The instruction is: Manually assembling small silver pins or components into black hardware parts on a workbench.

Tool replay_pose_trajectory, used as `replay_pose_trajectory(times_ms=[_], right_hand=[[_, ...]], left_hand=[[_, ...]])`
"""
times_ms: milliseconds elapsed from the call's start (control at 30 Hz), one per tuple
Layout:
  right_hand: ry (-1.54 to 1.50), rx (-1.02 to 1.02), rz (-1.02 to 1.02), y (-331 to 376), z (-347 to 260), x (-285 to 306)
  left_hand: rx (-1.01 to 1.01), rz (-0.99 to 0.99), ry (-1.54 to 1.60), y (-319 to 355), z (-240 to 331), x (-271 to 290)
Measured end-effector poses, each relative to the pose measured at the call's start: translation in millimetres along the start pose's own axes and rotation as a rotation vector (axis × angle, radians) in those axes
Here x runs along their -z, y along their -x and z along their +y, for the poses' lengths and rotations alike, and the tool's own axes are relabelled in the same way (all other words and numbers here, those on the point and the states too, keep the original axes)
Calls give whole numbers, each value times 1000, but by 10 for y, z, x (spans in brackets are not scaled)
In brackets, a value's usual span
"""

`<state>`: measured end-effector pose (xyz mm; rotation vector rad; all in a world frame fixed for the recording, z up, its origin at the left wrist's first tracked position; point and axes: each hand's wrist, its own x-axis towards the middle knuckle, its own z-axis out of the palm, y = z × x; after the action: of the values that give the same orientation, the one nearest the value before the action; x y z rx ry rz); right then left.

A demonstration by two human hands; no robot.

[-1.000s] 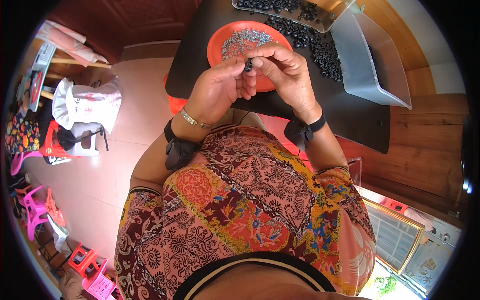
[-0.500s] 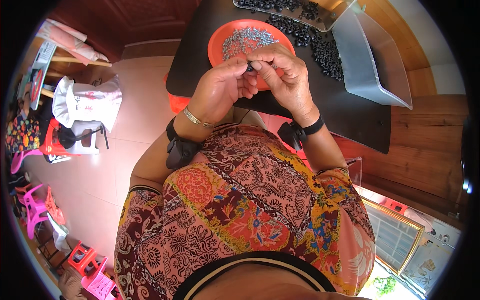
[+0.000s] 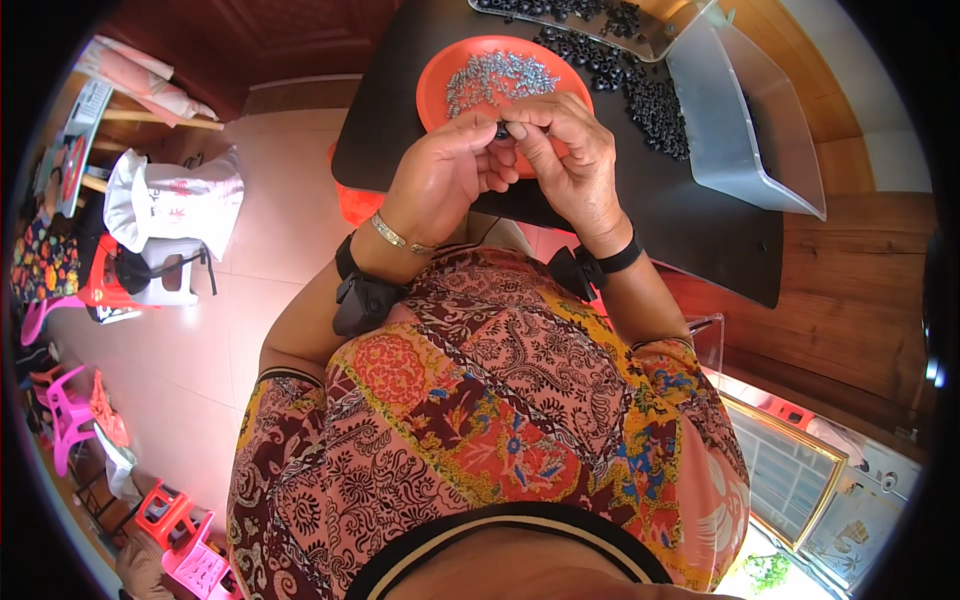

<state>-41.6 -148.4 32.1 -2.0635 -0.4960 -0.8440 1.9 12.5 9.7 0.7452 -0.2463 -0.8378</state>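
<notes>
Both my hands meet over the near rim of a red-orange plate (image 3: 433, 100). Between their fingertips is a small round black part (image 3: 502, 131). My left hand (image 3: 455, 158) pinches it from the left, its lower fingers curled beneath. From the other side, my right hand (image 3: 567, 150) has thumb and forefinger closed on the same part; whether a screw sits there too is hidden. Small silvery screws (image 3: 497, 78) lie heaped on the plate. A spread of black parts (image 3: 650, 115) covers the table to the right of it.
The black table (image 3: 385, 130) carries a grey translucent bin (image 3: 735, 130) on its side at the right and a tray (image 3: 640, 45) of black pieces at the far edge. To the left, a white sack (image 3: 175, 200) rests on a stool; pink stools (image 3: 195, 565) stand lower left.
Hardly anything differs. Both hands stay together around the black part, with only a slight shift of the fingertips.
</notes>
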Motion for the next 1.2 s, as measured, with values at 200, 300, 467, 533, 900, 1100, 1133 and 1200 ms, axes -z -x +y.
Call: replay_pose_trajectory(times_ms=[200, 300, 467, 533, 900, 1100, 1133, 1200], right_hand=[[-25, 13, -8, 8, -6, -10], [-124, -62, 0, 63, -10, -33], [-269, -176, -14, 94, 7, -18], [-300, -176, -26, 88, 16, -17], [-166, -108, -35, 94, -23, -30], [25, -12, 12, 85, -48, -72], [25, -12, 12, 82, -43, -75], [140, 105, 39, 74, -33, -85]], left_hand=[[-23, -22, -12, -4, 1, -3], [-39, -24, 1, -6, -14, 18], [-10, -54, -10, 13, -4, -3], [-17, -57, -23, 15, -1, 14], [-63, -84, 13, 35, 5, 21], [-42, -51, 26, 19, -32, 14], [-43, -50, 26, 18, -32, 14], [-37, -66, 45, 15, -29, 16]])
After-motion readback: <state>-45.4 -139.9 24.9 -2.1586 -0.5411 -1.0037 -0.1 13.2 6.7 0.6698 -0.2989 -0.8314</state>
